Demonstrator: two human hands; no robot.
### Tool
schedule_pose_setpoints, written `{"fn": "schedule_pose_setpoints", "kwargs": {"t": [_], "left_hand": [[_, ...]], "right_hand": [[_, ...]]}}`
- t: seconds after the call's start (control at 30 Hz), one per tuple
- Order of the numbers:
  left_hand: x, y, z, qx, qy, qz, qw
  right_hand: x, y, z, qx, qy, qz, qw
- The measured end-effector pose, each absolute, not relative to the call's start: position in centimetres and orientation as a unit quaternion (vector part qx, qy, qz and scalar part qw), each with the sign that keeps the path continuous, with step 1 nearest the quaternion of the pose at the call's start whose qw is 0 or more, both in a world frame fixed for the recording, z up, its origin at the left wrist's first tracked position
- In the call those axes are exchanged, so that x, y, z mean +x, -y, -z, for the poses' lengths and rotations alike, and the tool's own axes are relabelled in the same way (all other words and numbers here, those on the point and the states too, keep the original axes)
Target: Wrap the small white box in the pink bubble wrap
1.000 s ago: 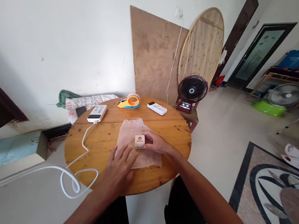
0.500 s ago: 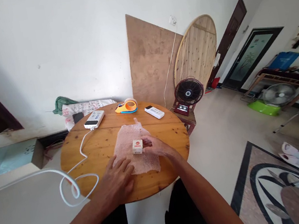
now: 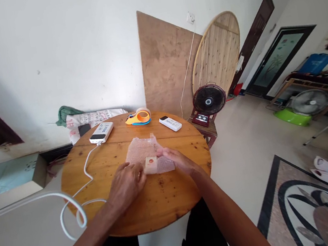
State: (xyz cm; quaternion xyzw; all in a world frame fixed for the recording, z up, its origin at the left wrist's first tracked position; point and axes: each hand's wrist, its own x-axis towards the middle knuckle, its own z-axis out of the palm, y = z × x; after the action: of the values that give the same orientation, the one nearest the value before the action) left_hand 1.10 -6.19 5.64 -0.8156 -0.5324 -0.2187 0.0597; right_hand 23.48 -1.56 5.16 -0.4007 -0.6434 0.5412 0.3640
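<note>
A sheet of pale pink bubble wrap (image 3: 139,149) lies on the round wooden table (image 3: 164,205). On it sits a small white box (image 3: 151,162) with a red round mark, its front looking hazy behind wrap folded up from the near side. My left hand (image 3: 126,184) is at the wrap's near left part, fingers curled in on its edge; the fingertips are partly hidden. To the right of the box, my right hand (image 3: 178,160) rests at the wrap with fingers stretched toward the box, no longer around it.
An orange tape dispenser (image 3: 138,117) stands at the table's back. A white power bank (image 3: 101,132) with a white cable (image 3: 87,167) is at the left, another white power bank (image 3: 170,123) at the right. A fan (image 3: 209,99) stands on a chair beyond the table.
The wrap's near edge has come up toward the box. My left hand's spread fingers have curled at the wrap. My right hand has let go of the box and shifted slightly right.
</note>
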Motion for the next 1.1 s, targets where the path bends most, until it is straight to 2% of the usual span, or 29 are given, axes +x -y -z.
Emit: {"fn": "schedule_pose_setpoints", "kwargs": {"t": [0.17, 0.37, 0.53, 0.73, 1.1], "left_hand": [[2.6, 2.7, -7.5, -0.783, 0.600, 0.166, 0.012], [2.0, 1.0, -6.5, -0.763, 0.610, 0.192, -0.095], [1.1, 0.6, -5.3, -0.782, 0.557, 0.237, -0.147], [1.5, 0.1, -4.2, -0.719, 0.556, 0.308, -0.281], [2.0, 0.0, -3.3, -0.680, 0.555, 0.356, -0.321]], "right_hand": [[23.7, 1.3, -6.4, -0.437, 0.689, -0.507, 0.278], [22.1, -0.7, -4.1, -0.480, 0.653, -0.475, 0.344], [22.0, -1.1, -3.3, -0.436, 0.634, -0.511, 0.382], [21.6, -0.7, -2.7, -0.451, 0.576, -0.543, 0.413], [20.5, -0.5, -1.8, -0.484, 0.545, -0.509, 0.458]]}}
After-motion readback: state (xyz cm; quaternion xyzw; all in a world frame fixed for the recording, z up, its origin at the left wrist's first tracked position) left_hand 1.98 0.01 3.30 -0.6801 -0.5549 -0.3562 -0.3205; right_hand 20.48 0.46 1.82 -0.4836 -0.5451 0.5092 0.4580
